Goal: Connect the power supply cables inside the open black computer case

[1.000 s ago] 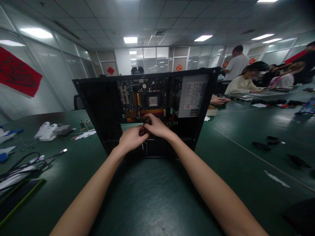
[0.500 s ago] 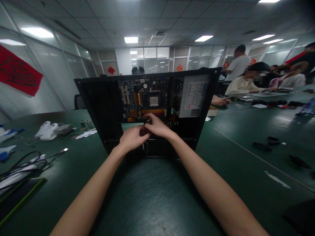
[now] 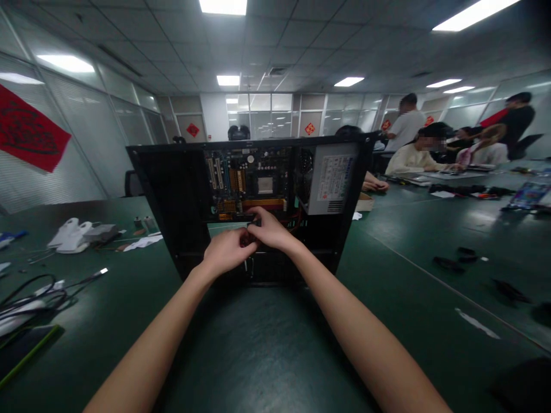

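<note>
A black computer case (image 3: 172,189) stands upright in front of me with its side off. Inside it show a motherboard (image 3: 266,184) and, at the upper right, a grey power supply (image 3: 331,180). My left hand (image 3: 228,249) and my right hand (image 3: 269,228) meet at the case's lower middle, just under the motherboard's bottom edge. Both have bent fingers closed around something small and dark, mostly hidden by the fingers; its kind does not show. Red and dark wires (image 3: 295,221) hang to the right of my right hand.
On the green table (image 3: 267,338), black cables (image 3: 43,289) and white plastic parts (image 3: 73,235) lie to the left. Small black pieces (image 3: 447,264) and a white strip (image 3: 477,323) lie right. A co-worker's hand (image 3: 376,184) rests beyond the case, near a small box (image 3: 365,202).
The view has tilted slightly upward and shifted, so the case and hands sit a little lower and farther left. Both hands keep the same grip at the same spot in the case.
</note>
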